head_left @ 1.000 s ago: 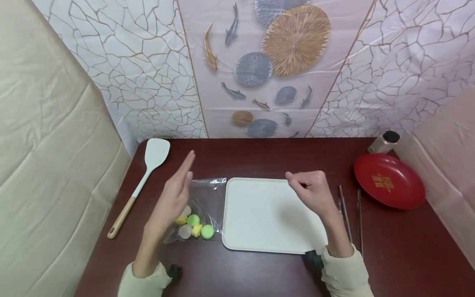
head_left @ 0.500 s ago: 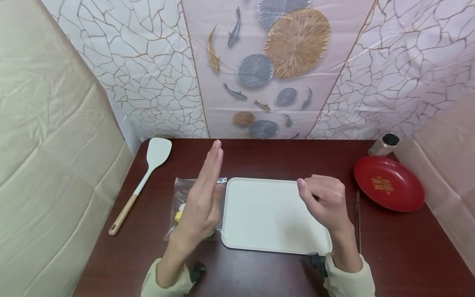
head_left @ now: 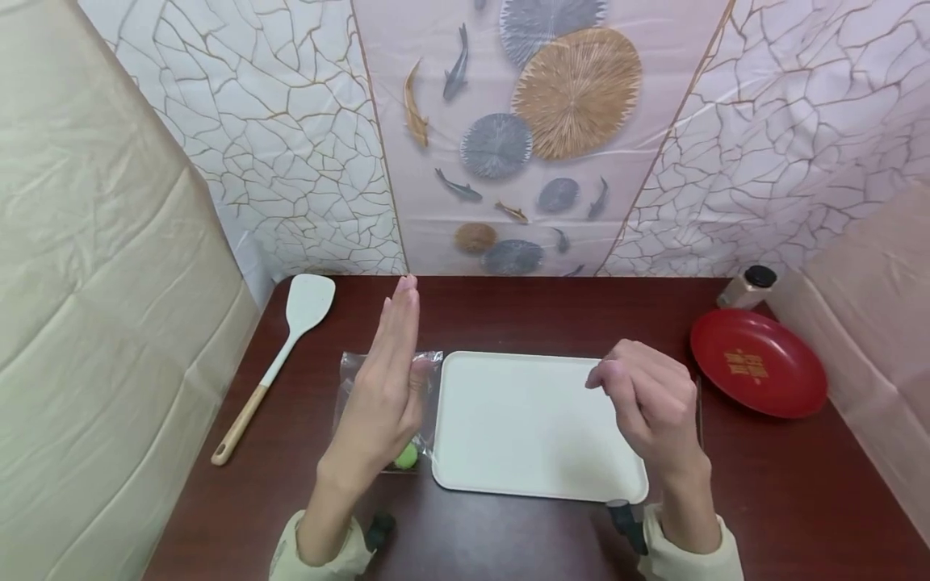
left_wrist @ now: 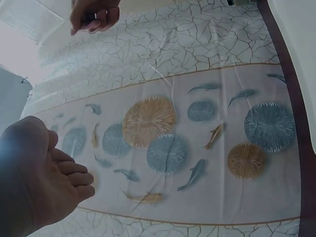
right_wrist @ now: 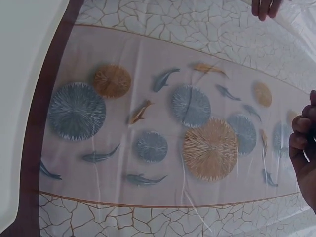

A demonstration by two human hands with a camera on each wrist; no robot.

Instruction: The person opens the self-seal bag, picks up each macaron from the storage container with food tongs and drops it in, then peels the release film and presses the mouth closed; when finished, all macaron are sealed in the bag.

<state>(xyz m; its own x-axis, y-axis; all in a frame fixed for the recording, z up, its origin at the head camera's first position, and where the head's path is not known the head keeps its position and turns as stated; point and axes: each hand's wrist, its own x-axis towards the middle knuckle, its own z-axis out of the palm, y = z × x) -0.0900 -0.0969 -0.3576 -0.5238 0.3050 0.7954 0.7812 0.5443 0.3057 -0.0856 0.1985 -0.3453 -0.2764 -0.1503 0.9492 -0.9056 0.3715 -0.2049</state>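
Note:
My left hand is raised over the clear plastic bag, fingers straight and together, holding nothing. It covers most of the bag; a green macaron-like round shows beside the wrist. My right hand hovers over the right end of the white tray, its fingers curled in with nothing visible in them. In the left wrist view, the left palm shows, and the curled right hand appears at the top. The right wrist view catches the right fingers at its edge.
A white spatula with a wooden handle lies at the left. On the right are a red oval plate and a black-capped jar. A thin dark rod is mostly hidden behind the right hand. A patterned backdrop rises behind the table.
Over the second, the left hand has moved right across the bag, then slightly back left. The right hand has shifted right, its fingers still curled and its wrist turned a little.

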